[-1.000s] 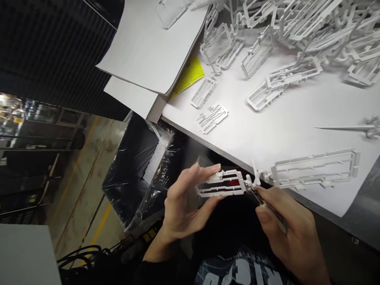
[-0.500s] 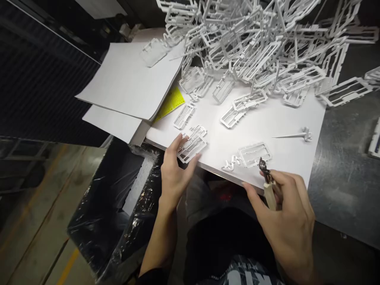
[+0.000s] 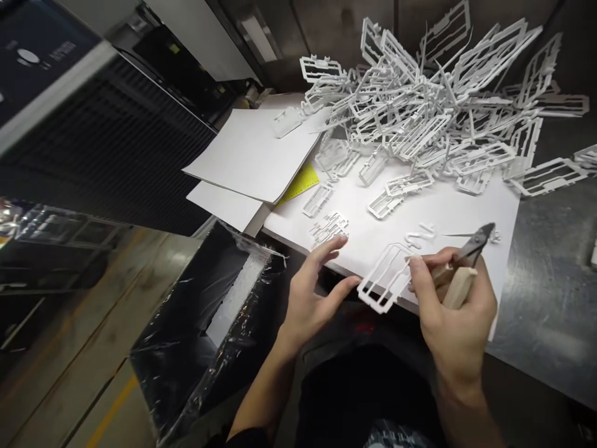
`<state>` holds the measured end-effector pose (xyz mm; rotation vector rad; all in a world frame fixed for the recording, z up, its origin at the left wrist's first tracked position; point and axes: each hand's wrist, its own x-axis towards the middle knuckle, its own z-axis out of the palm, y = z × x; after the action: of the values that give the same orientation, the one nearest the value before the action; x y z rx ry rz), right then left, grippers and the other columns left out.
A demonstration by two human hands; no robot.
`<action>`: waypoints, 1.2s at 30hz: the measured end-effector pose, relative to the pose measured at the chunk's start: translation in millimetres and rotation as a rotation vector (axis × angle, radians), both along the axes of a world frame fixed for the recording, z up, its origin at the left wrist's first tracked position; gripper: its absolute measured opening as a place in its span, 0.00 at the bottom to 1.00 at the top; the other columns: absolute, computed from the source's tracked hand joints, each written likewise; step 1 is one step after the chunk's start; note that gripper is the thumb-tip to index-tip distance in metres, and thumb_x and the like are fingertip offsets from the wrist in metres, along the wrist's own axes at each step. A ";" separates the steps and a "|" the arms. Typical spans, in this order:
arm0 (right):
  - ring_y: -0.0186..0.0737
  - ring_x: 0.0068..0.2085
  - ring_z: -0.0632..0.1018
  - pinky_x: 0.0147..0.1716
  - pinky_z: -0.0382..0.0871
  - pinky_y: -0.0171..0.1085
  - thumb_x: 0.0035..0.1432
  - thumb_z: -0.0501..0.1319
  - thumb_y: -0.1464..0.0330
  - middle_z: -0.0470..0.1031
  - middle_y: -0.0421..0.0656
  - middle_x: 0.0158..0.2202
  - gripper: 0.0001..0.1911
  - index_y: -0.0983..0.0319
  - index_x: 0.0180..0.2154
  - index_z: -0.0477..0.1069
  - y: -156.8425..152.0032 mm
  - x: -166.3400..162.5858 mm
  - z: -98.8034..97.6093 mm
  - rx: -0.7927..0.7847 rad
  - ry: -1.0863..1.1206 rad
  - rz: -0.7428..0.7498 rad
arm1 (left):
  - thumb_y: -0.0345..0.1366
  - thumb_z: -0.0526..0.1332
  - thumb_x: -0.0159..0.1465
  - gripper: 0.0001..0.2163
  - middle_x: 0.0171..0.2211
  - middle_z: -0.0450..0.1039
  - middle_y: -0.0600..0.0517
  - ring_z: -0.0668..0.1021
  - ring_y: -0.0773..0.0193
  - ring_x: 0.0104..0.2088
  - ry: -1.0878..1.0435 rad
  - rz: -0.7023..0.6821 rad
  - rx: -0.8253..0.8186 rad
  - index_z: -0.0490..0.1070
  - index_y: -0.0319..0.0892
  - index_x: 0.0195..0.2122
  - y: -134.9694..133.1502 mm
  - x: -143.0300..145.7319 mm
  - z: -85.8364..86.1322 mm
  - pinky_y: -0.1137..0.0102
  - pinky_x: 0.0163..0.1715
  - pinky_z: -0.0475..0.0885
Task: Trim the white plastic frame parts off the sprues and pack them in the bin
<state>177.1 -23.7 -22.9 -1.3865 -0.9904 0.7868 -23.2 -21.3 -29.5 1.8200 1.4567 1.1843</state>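
Observation:
In my right hand (image 3: 450, 336) are side cutters (image 3: 459, 287) with pale handles, lying across the palm, jaws pointing up and right. Thumb and forefinger of that hand also pinch a white plastic frame (image 3: 373, 302), tilted over the table's front edge. My left hand (image 3: 310, 302) is open, fingers apart, its thumb close to the frame's lower left corner; whether they touch I cannot tell. Just beyond its fingertips lies a small stack of white plastic frames (image 3: 331, 227). A curly white sprue piece (image 3: 415, 239) rests on the white paper behind the held frame.
A tangled heap of white sprues and frames (image 3: 420, 106) covers the back of the metal table (image 3: 545, 267). Paper sheets (image 3: 252, 149) and a yellow ruler-like piece (image 3: 301, 182) lie at left. Below the left edge stands a box lined with black plastic (image 3: 181, 323).
My left hand has let go of a frame at the small stack and moved right. My right hand has picked up the other frame from the paper; the curly piece lies apart. The view has shifted.

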 end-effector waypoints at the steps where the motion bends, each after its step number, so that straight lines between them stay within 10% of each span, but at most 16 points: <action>1: 0.37 0.31 0.80 0.29 0.79 0.35 0.67 0.70 0.62 0.76 0.40 0.36 0.11 0.58 0.40 0.70 2.1 0.8 -0.7 -0.022 0.086 0.057 | 0.40 0.70 0.68 0.26 0.63 0.74 0.42 0.78 0.54 0.62 -0.109 -0.054 -0.088 0.68 0.47 0.65 -0.5 4.1 5.3 0.58 0.62 0.78; 8: 0.34 0.27 0.78 0.26 0.77 0.32 0.65 0.72 0.59 0.76 0.38 0.32 0.14 0.58 0.43 0.70 6.7 5.7 -6.9 -0.120 0.255 0.196 | 0.59 0.57 0.72 0.24 0.44 0.84 0.41 0.87 0.56 0.37 -0.896 -0.489 -1.011 0.73 0.40 0.49 8.4 12.7 21.3 0.67 0.35 0.83; 13: 0.36 0.34 0.81 0.33 0.80 0.33 0.63 0.74 0.58 0.78 0.38 0.36 0.15 0.57 0.42 0.72 6.3 5.5 -5.3 -0.133 0.245 0.206 | 0.55 0.65 0.69 0.28 0.47 0.83 0.39 0.86 0.59 0.37 -0.930 -0.491 -1.138 0.71 0.40 0.60 4.8 21.0 21.5 0.71 0.36 0.80; 17: 0.34 0.32 0.80 0.31 0.78 0.32 0.70 0.66 0.53 0.82 0.42 0.45 0.14 0.56 0.45 0.73 -7.1 19.3 -9.5 -0.161 0.240 0.222 | 0.52 0.71 0.65 0.22 0.47 0.82 0.44 0.85 0.60 0.41 -0.699 -0.213 -0.793 0.73 0.43 0.52 7.2 14.7 25.1 0.67 0.42 0.81; 21: 0.36 0.36 0.81 0.35 0.77 0.32 0.75 0.59 0.51 0.83 0.41 0.42 0.16 0.53 0.51 0.77 -30.0 39.0 -9.0 -0.175 -0.007 0.238 | 0.43 0.77 0.60 0.24 0.53 0.79 0.49 0.80 0.61 0.51 -0.009 0.165 -0.158 0.76 0.48 0.56 11.8 0.1 34.1 0.66 0.54 0.77; 29: 0.44 0.50 0.84 0.37 0.78 0.33 0.74 0.60 0.53 0.84 0.39 0.51 0.16 0.52 0.52 0.80 -25.9 30.5 7.5 -0.199 -0.203 0.508 | 0.33 0.77 0.60 0.28 0.54 0.77 0.50 0.79 0.61 0.54 0.363 0.024 0.238 0.74 0.47 0.61 5.4 2.2 41.5 0.64 0.57 0.78; 36: 0.44 0.45 0.85 0.36 0.77 0.34 0.74 0.59 0.51 0.84 0.40 0.41 0.19 0.55 0.52 0.80 -19.7 35.6 4.4 -0.229 -0.099 0.588 | 0.30 0.77 0.58 0.30 0.54 0.77 0.49 0.79 0.60 0.55 0.397 -0.003 0.318 0.74 0.45 0.62 3.7 -0.4 44.4 0.63 0.57 0.78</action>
<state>212.7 -43.4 -18.6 -1.3453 -1.4505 1.3069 -23.6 -17.6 14.9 2.3822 1.5368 1.1503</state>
